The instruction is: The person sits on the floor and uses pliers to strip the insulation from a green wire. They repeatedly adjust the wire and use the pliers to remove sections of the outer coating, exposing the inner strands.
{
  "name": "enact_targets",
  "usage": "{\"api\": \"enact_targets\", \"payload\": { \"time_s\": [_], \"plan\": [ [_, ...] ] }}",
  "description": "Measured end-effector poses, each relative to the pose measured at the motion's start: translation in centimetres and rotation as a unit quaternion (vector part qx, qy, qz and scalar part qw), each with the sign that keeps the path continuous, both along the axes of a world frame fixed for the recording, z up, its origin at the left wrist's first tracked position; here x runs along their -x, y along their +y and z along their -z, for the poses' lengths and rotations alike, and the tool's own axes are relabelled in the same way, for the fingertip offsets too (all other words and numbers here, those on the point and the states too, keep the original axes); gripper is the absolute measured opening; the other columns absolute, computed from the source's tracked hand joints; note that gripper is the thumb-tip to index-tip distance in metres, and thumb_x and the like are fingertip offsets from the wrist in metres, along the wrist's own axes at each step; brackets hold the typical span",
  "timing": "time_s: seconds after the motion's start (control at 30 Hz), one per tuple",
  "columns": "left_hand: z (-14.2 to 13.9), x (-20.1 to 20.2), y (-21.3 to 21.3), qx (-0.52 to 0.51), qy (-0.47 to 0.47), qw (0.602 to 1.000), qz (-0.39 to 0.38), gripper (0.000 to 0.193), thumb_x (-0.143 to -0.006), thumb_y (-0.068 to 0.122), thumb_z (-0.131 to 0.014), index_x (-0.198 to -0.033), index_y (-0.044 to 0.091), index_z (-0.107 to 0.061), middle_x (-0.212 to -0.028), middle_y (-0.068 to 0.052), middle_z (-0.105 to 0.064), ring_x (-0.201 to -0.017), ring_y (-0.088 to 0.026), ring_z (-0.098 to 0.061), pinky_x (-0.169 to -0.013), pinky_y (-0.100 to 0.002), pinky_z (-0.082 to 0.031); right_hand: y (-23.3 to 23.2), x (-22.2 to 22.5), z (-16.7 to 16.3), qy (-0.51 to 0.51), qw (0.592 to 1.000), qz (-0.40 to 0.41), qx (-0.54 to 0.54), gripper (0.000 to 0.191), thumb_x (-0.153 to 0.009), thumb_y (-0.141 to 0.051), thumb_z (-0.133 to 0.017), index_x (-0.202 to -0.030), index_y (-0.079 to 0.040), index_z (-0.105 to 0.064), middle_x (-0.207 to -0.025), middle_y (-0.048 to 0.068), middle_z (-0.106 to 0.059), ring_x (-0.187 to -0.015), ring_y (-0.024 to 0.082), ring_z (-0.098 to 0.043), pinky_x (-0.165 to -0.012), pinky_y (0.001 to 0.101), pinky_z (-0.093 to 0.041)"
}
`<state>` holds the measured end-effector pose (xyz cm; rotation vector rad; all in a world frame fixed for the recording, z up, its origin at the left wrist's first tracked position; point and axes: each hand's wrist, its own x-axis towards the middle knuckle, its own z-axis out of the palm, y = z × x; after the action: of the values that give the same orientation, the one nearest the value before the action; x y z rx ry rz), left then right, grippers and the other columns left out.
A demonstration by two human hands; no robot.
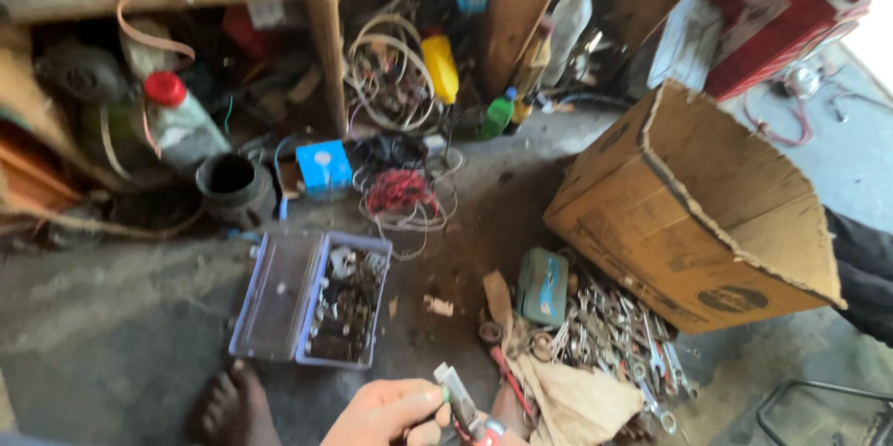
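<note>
Where wrenches [614, 334] sprawl, cardboard box [698, 204] alongside.

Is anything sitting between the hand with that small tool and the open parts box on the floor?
Nothing visible does. The hand grips a small tool at the bottom of the view, and the open plastic parts box lies just up and left of it. Only bare concrete floor lies between them; a bare foot rests off to the left.

Floor layout: open parts case [312, 297] left of centre, wrench pile [614, 334] to its right before the tipped carton [698, 213], small tin [542, 286] at pile's left edge, wire coil [402, 195] behind case, shelf [326, 46] along the back.
</note>
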<state>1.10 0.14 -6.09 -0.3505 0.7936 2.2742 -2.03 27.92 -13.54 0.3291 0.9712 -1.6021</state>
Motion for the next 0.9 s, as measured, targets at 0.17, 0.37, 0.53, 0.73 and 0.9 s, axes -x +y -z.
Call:
{"api": "enact_targets", "payload": {
  "time_s": [0.17,0.37,0.53,0.73,0.9],
  "plan": [
    [-2.8,-0.6,0.1,-0.071,-0.052,0.996,-0.013,0.024,-0.101,0.022,-0.060,-0.089,0.002,-0.064,-0.062,0.001,-0.050,-0.046,-0.007,-0.040,-0.043,-0.023,-0.028,0.3,-0.7,0.7,-0.081,0.996,0.026,0.038,0.049,-0.100,-0.030,-0.054,-0.145,-0.012,-0.054,-0.109,0.002,-0.067,-0.094,0.010,-0.064,-0.080,0.0237,-0.047],
    [-4.1,-0.7,-0.1,-0.120,-0.041,0.992,-0.010,0.025,-0.104,0.023,-0.057,-0.091,0.002,-0.061,-0.063,0.002,-0.048,-0.047,-0.006,-0.038,-0.047,-0.023,-0.029,0.2,-1.0,0.8,-0.119,0.990,0.036,0.063,0.049,-0.100,-0.030,-0.054,-0.145,-0.012,-0.054,-0.107,0.001,-0.068,-0.092,0.009,-0.064,-0.078,0.0231,-0.048],
    [-5.0,-0.7,-0.1,-0.104,-0.082,0.991,-0.014,0.026,-0.103,0.022,-0.057,-0.087,0.003,-0.058,-0.062,0.003,-0.047,-0.045,-0.005,-0.036,-0.044,-0.023,-0.028,1.0,-1.4,0.0,-0.059,0.998,0.017,-0.006,0.049,-0.098,-0.033,-0.054,-0.141,-0.010,-0.056,-0.102,0.002,-0.068,-0.085,0.010,-0.065,-0.072,0.0231,-0.047],
    [-5.5,-0.9,0.0,-0.125,-0.109,0.986,-0.012,0.027,-0.105,0.021,-0.056,-0.083,0.005,-0.054,-0.062,0.006,-0.041,-0.044,-0.003,-0.036,-0.042,-0.024,-0.028,2.9,-2.4,-0.6,0.201,0.973,-0.102,-0.050,0.047,-0.103,-0.032,-0.054,-0.143,-0.007,-0.058,-0.097,0.001,-0.066,-0.081,0.008,-0.063,-0.069,0.0217,-0.046],
    [-5.3,-1.0,0.2,-0.165,-0.131,0.978,-0.012,0.025,-0.105,0.021,-0.054,-0.086,0.005,-0.054,-0.062,0.006,-0.039,-0.044,-0.004,-0.034,-0.042,-0.025,-0.030,3.3,-4.2,-0.8,0.448,0.878,-0.103,-0.135,0.043,-0.096,-0.017,-0.073,-0.136,-0.004,-0.063,-0.091,0.004,-0.068,-0.084,0.011,-0.066,-0.077,0.0268,-0.050]
  ]
}}
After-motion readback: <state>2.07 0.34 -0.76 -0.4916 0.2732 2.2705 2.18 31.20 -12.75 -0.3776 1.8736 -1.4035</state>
